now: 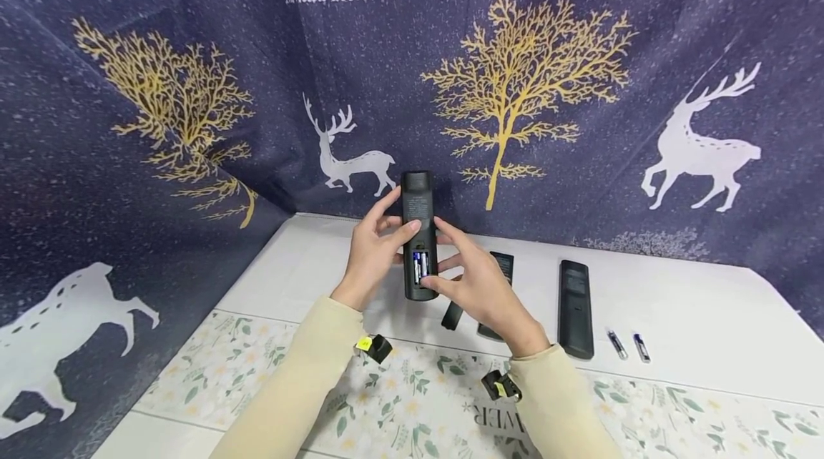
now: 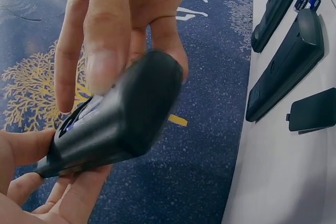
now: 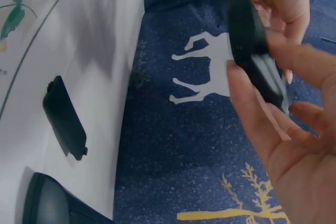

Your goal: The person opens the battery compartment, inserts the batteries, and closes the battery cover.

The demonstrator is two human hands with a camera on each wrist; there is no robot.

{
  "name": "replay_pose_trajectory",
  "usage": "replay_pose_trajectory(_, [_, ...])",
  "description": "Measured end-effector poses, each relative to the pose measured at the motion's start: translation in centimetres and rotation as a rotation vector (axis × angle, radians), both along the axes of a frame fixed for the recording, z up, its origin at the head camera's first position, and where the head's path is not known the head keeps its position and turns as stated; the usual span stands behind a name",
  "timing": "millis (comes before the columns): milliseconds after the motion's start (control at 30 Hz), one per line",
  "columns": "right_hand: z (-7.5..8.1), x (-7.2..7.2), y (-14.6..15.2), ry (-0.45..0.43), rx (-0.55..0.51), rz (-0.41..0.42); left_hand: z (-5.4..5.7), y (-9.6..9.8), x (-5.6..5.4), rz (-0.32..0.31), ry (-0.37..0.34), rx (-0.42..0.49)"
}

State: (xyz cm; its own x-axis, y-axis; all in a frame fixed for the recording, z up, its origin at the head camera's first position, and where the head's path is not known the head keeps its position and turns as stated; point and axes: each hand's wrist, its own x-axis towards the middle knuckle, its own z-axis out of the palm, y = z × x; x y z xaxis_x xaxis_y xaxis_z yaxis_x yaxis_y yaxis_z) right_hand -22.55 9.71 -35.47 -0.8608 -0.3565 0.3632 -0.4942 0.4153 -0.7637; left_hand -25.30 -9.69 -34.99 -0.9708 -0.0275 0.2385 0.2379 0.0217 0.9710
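Observation:
A black remote control [image 1: 418, 219] is held up above the table with its back facing the head camera. Its battery compartment lies open, with two AAA-looking batteries [image 1: 420, 266] side by side inside. My left hand [image 1: 370, 252] grips the upper part, thumb across the back. From the other side my right hand [image 1: 479, 280] holds the lower part, its thumb [image 2: 102, 69] over the lower end of the batteries. Whether that thumb presses a battery cannot be told. On the table below lies a loose battery cover [image 3: 65, 117], partly behind the right hand in the head view.
A second remote [image 1: 503, 264] lies partly hidden behind the right hand. Further right is a third remote [image 1: 576, 309], face down, with two loose batteries [image 1: 616, 344] beside it. A dark printed cloth [image 1: 399, 51] hangs behind the white table [image 1: 277, 273].

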Motion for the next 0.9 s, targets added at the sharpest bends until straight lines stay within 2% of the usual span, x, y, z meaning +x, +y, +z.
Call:
replay_pose_trajectory(133, [-0.1, -0.2, 0.1, 0.045, -0.006, -0.037, 0.3, 0.4, 0.2, -0.007, -0.016, -0.002])
replay_pose_trajectory(433, [-0.1, -0.2, 0.1, 0.015, -0.022, -0.021, 0.0, 0.2, 0.3, -0.02, -0.018, 0.016])
replay_pose_trajectory(700, [0.1, -0.1, 0.4, -0.005, 0.026, -0.036, 0.2, 0.1, 0.4, -0.025, -0.012, 0.025])
replay_pose_trajectory(900, [0.1, -0.3, 1.4, 0.068, 0.068, -0.065, 0.3, -0.1, 0.1, -0.01, -0.013, 0.04])
